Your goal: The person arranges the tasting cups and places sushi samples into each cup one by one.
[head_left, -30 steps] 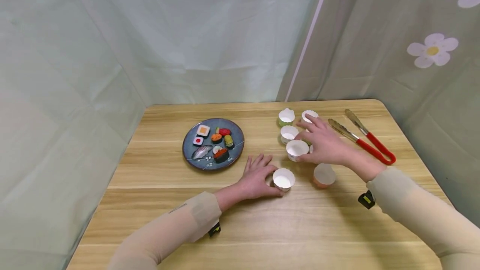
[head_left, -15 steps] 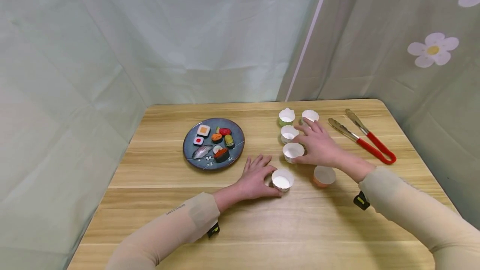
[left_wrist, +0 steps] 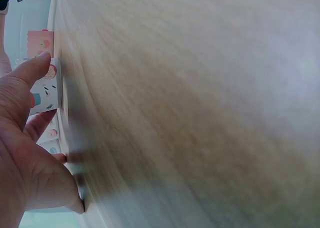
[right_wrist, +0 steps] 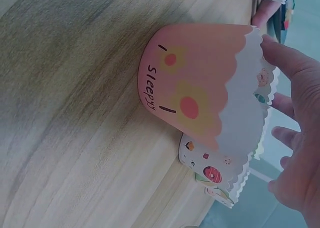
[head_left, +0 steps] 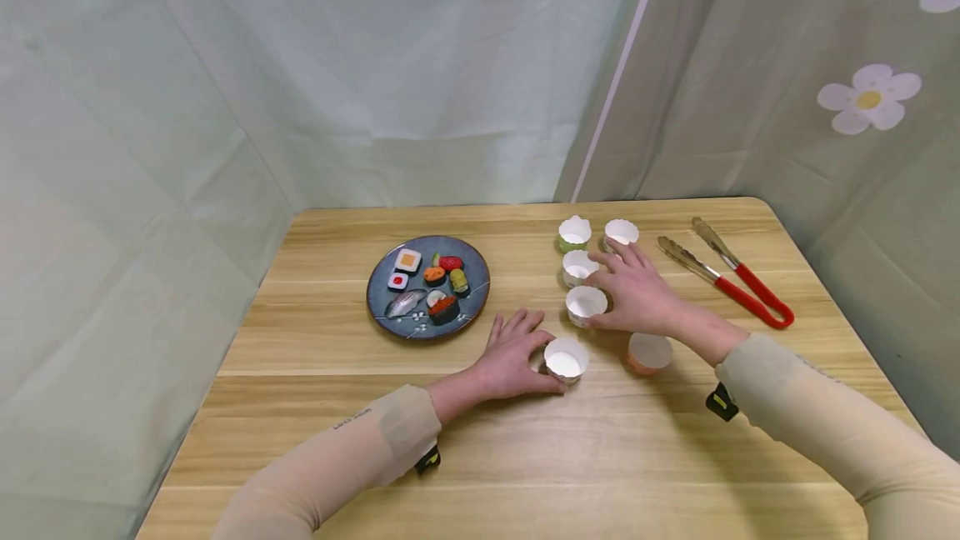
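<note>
My left hand (head_left: 516,363) pinches a white paper baking cup (head_left: 566,359) between thumb and fingers, near the table's middle. Small coloured prints cover its side in the left wrist view, where my left hand (left_wrist: 30,138) holds it upright. Farther back, my right hand (head_left: 637,297) pinches another white baking cup (head_left: 586,305) at its right side, with the cup standing on the table. Behind that one are more cups: a white one (head_left: 577,267), a green one (head_left: 574,233) and one (head_left: 621,233) beyond my right fingertips. A pink cup (right_wrist: 185,82) printed "Sleepyy" stands below my right hand.
A round blue plate (head_left: 386,319) with several sushi pieces (head_left: 442,308) lies left of the cups. Red-handled tongs (head_left: 750,298) lie at the right. The wooden table (head_left: 315,407) is bounded by pale curtains (head_left: 465,65) behind.
Between a second and half a second ago, my right hand drew its cup slightly left and toward me, level with the cups behind. Since then both hands have stayed nearly still.
</note>
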A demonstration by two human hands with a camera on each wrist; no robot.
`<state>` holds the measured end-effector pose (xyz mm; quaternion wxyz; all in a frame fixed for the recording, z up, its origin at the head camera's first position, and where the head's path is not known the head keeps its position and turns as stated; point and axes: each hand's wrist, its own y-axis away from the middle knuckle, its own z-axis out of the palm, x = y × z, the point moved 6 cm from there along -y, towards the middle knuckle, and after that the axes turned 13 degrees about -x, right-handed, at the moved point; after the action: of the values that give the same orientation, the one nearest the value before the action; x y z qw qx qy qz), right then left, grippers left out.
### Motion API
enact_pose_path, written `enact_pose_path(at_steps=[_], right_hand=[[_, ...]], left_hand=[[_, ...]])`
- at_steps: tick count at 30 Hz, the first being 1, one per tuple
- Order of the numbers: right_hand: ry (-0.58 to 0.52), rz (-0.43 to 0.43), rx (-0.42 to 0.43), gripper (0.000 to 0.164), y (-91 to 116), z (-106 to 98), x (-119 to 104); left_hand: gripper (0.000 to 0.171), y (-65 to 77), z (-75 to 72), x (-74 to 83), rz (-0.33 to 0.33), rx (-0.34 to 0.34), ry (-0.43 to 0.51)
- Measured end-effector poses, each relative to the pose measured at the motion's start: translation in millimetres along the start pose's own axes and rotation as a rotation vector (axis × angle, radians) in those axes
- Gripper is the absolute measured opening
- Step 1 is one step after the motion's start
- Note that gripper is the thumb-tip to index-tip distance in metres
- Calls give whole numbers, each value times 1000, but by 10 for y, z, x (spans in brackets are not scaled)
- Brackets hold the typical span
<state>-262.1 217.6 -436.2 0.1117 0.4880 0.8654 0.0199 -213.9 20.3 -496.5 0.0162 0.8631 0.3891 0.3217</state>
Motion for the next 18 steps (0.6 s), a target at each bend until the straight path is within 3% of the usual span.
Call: enact_pose_path(at_steps=[18], right_hand=[[-26, -19, 10, 70, 43, 0, 12]], left_hand=[[66, -11, 7, -7, -4, 5, 1]])
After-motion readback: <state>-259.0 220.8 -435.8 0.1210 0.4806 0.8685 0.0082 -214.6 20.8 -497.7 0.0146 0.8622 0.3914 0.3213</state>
